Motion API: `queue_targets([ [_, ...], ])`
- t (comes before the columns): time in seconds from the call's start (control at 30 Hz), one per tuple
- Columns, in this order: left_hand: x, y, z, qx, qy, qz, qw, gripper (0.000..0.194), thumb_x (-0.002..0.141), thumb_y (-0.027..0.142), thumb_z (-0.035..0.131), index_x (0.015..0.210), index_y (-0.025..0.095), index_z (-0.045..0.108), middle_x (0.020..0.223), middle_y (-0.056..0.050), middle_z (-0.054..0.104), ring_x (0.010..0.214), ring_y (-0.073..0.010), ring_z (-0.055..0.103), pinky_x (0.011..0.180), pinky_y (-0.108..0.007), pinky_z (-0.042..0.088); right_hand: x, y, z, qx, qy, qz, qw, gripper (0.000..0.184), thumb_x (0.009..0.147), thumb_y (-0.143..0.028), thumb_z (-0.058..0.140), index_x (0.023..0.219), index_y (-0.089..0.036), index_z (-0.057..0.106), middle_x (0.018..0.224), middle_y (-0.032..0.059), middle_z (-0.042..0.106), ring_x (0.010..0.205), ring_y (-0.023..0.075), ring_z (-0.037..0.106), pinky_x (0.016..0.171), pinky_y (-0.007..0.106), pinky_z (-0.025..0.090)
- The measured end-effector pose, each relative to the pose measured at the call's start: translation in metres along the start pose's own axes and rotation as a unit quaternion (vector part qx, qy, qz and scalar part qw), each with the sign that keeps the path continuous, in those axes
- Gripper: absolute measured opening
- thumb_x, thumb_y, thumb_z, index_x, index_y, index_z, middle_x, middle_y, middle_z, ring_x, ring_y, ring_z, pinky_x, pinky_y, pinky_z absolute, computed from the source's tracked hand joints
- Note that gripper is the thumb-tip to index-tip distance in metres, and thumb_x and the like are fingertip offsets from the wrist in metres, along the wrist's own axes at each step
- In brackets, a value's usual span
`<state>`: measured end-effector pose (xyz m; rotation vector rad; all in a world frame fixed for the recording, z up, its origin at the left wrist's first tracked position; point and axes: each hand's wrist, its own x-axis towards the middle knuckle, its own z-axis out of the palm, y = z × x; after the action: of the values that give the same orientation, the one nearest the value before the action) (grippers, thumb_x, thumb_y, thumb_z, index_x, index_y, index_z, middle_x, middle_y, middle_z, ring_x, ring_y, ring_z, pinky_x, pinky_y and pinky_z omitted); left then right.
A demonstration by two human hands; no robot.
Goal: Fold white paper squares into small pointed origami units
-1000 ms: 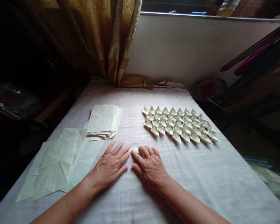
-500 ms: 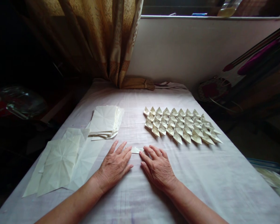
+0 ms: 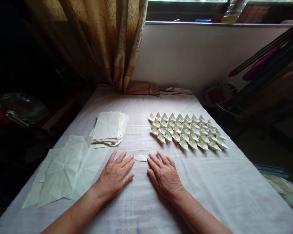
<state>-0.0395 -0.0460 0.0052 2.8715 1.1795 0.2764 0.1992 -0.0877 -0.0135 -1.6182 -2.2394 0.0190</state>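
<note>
A narrow folded strip of paper (image 3: 141,158) lies flat on the cloth-covered table (image 3: 205,191), between my two hands. My left hand (image 3: 116,174) rests palm down with fingers spread, its fingertips at the strip's left end. At the right end are the fingertips of my right hand (image 3: 164,175), which also lies flat with its fingers apart. Beyond my right hand stand several folded paper boats (image 3: 185,130) in close rows. A stack of creased paper sheets (image 3: 107,126) is beyond my left hand.
Loose creased sheets (image 3: 63,165) overlap at the table's left side. A patterned curtain (image 3: 107,42) hangs down to the far edge. Behind the table, a ledge (image 3: 175,23) holds a jar (image 3: 231,14). Plastic bags (image 3: 283,188) lie off the right edge.
My left hand has slid a little to the left, uncovering more of the paper strip. My right hand stays nearly in place. The camera view has tilted slightly up.
</note>
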Motion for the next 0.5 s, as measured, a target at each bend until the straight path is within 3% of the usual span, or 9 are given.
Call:
queue_targets([
  [0.13, 0.014, 0.003, -0.006, -0.016, 0.021, -0.008, 1.000, 0.028, 0.093, 0.035, 0.056, 0.119, 0.027, 0.064, 0.122, -0.001, 0.069, 0.119, -0.0286, 0.055, 0.112, -0.054, 0.022, -0.001, -0.003, 0.003, 0.003, 0.006, 0.038, 0.999, 0.035, 0.093, -0.030, 0.052, 0.126, -0.021, 0.062, 0.134, 0.0060, 0.061, 0.126, 0.0330, 0.050, 0.101, 0.049, 0.032],
  [0.27, 0.031, 0.006, -0.005, -0.040, 0.036, -0.037, 0.998, 0.013, 0.093, 0.027, 0.057, 0.101, 0.023, 0.067, 0.102, -0.002, 0.072, 0.103, -0.0233, 0.060, 0.109, -0.048, 0.031, 0.000, -0.002, 0.008, 0.032, 0.028, 0.051, 0.998, 0.036, 0.092, -0.027, 0.051, 0.125, -0.018, 0.061, 0.133, 0.0095, 0.062, 0.124, 0.0314, 0.051, 0.100, 0.048, 0.036],
  [0.5, 0.035, 0.014, 0.011, -0.100, 0.093, -0.101, 0.986, 0.020, 0.089, 0.025, 0.061, 0.108, 0.021, 0.062, 0.101, -0.006, 0.069, 0.097, -0.0227, 0.061, 0.092, -0.040, 0.045, 0.001, 0.007, 0.016, 0.083, 0.076, 0.050, 0.992, 0.044, 0.090, -0.022, 0.048, 0.134, -0.015, 0.053, 0.131, 0.0142, 0.062, 0.123, 0.0275, 0.053, 0.102, 0.046, 0.039],
])
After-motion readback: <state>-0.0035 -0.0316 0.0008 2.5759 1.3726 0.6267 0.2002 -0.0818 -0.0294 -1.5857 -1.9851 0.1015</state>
